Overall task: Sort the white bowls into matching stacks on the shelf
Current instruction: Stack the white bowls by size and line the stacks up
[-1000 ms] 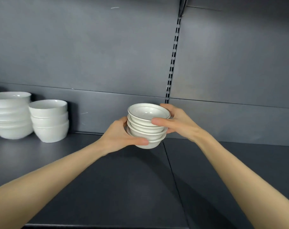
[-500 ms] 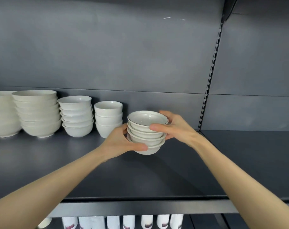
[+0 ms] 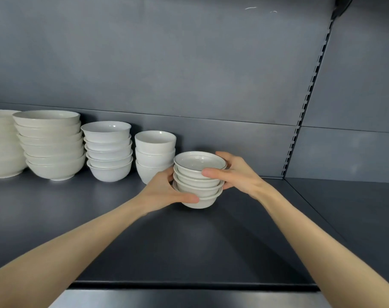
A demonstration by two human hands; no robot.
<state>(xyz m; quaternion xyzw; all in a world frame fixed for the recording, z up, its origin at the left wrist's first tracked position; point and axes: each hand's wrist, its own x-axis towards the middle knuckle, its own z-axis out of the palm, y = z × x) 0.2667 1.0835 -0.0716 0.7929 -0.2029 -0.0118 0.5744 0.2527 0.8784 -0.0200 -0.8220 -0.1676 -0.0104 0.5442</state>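
Left hand (image 3: pixel 164 192) and right hand (image 3: pixel 238 174) both clasp small dark-rimmed bowl stack (image 3: pixel 199 181) beside cup-bowl stack (image 3: pixel 155 154) on shelf (image 3: pixel 189 241).

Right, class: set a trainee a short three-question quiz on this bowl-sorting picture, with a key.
1. True or false: both hands grip the dark-rimmed stack.
2. How many bowls are in the stack of deep bowls nearest the left hand?
3. Which side of the held stack is the right hand on: A left, B right, C underneath?

Key: 1 true; 2 three; 3 B.
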